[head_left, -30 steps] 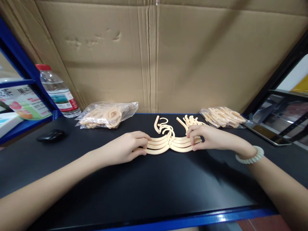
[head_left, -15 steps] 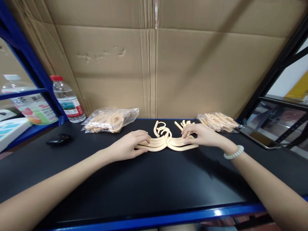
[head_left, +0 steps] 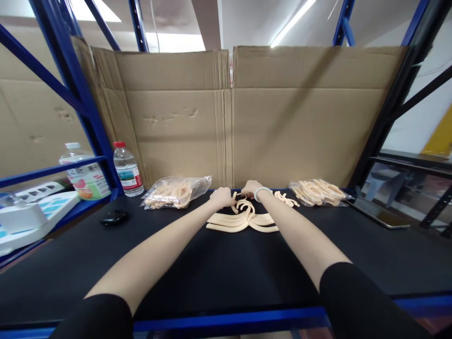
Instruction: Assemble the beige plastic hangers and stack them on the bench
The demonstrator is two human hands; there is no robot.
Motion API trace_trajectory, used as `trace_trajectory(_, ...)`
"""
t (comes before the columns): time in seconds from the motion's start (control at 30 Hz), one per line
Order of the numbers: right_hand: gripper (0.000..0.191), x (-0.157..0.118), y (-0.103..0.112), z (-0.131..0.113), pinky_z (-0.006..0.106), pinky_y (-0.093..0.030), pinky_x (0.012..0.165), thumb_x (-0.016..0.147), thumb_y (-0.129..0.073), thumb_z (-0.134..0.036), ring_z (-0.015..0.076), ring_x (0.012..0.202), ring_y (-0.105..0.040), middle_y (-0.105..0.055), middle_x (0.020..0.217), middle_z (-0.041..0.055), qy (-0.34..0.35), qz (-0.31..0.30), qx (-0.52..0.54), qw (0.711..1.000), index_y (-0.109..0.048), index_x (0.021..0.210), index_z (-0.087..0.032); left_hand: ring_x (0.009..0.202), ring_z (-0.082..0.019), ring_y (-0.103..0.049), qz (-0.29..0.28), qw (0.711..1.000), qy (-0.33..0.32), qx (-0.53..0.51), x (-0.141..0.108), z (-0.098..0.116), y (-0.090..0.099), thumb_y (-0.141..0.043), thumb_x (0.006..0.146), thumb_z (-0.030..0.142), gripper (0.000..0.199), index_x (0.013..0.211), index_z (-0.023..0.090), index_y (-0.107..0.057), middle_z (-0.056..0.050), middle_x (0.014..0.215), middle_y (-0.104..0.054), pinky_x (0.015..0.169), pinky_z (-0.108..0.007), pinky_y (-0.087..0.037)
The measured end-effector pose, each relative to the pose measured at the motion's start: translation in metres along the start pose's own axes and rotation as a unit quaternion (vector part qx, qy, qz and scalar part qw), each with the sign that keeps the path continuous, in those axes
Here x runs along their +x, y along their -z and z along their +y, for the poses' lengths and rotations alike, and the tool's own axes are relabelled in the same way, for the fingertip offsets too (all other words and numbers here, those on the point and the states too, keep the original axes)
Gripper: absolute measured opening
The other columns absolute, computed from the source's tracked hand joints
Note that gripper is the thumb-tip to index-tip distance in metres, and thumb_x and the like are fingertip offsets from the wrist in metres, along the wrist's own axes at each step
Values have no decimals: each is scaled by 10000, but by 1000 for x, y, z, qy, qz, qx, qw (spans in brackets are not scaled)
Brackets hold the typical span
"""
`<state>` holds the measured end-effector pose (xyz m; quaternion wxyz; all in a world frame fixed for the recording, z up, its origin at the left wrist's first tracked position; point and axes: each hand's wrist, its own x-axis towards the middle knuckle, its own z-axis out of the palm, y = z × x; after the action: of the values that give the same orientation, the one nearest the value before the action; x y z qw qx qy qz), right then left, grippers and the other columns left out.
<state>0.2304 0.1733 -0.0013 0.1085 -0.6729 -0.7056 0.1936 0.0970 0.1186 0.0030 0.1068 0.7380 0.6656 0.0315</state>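
Note:
Beige curved strips (head_left: pixel 229 228) lie on the black table top, fanned out to both sides from a middle joint. Above that joint stand smaller curled beige pieces (head_left: pixel 244 204). My left hand (head_left: pixel 222 197) is closed at the left of these curls, its fingertips on a short beige strip (head_left: pixel 234 207). From the right, my right hand (head_left: pixel 251 188) reaches to the far side of the curls, fingers bent in a pinch at a thin curved piece. Its fingertips are partly hidden. More small beige pieces (head_left: pixel 286 199) lie right of my right wrist.
Clear bags of beige pieces lie at back left (head_left: pixel 173 193) and back right (head_left: pixel 318 192). A water bottle (head_left: pixel 128 174), a black computer mouse (head_left: pixel 114 217) and a white power strip (head_left: pixel 35 221) are at left. A tablet-like device (head_left: pixel 381 214) lies at right. Cardboard (head_left: pixel 300 117) stands behind.
Both hands have left the ends of the long strips and moved inward and away from me to the curls at the top. The view has tilted up.

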Motion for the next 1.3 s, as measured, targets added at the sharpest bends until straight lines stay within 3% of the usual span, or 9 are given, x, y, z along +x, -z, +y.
trace_trajectory(0.23,234,3,4,8,307,-553,720,934,-613,-309,158,812,-638,-641,973,82,-50,37,161,985,-622,1021,-92,1002,-229,-617,59,994,23,-86,-1,-11,1,-613,916,295,272,1132,130,-597,-97,1143,-610,853,-425,-531)
trace_trajectory(0.4,200,-26,24,3,280,-555,664,950,-588,-287,139,756,-634,-638,920,56,17,66,336,939,-610,995,-93,883,-186,-639,87,965,-24,-246,-19,-26,14,-588,932,288,211,1062,124,-607,-77,1049,-636,764,-362,-556)
trace_trajectory(0.53,137,-77,28,14,246,-552,711,911,-610,-197,113,727,-664,-674,847,39,119,74,462,876,-526,824,-133,718,-143,-671,72,909,-97,-400,-62,-33,8,-450,985,285,134,993,154,-477,-77,982,-675,618,-276,-560)
trace_trajectory(0.67,336,-130,10,34,281,-548,737,753,-769,-274,139,722,-678,-719,867,63,196,40,530,824,-477,896,-187,700,-162,-714,25,852,-134,-506,-106,-31,-14,-337,1000,424,219,934,216,-328,-70,905,-715,644,-299,-579)
trace_trajectory(0.77,394,-152,-4,42,280,-537,733,729,-794,-315,134,725,-665,-724,885,69,237,-1,588,773,-536,993,-177,697,-183,-724,-2,775,-162,-611,-121,-24,-28,-518,907,539,369,984,217,-355,-51,865,-714,661,-292,-577)
trace_trajectory(0.83,360,-157,-7,42,271,-532,725,745,-784,-328,122,707,-646,-718,872,62,242,-7,600,763,-600,1007,-162,729,-185,-723,-6,729,-176,-661,-124,-20,-33,-657,833,507,428,1014,203,-417,-35,848,-704,694,-279,-576)
trace_trajectory(0.9,308,-158,-8,41,262,-525,697,767,-767,-336,113,675,-623,-712,852,59,251,7,596,763,-651,985,-152,766,-176,-717,-8,709,-176,-683,-124,-17,-35,-737,790,428,406,1001,177,-497,-24,851,-688,736,-266,-576)
trace_trajectory(1.07,274,-157,-8,41,266,-520,643,763,-775,-342,116,625,-607,-713,809,58,242,43,591,768,-681,939,-153,770,-152,-697,6,714,-152,-684,-127,-16,-39,-807,729,316,306,912,121,-657,-39,876,-684,771,-242,-570)
trace_trajectory(1.3,242,-166,-21,33,262,-533,654,767,-764,-346,122,659,-628,-695,793,41,250,-11,570,783,-689,891,-154,861,-193,-673,18,736,-137,-662,-135,-12,-40,-783,750,295,257,929,121,-721,-90,953,-717,836,-297,-556)
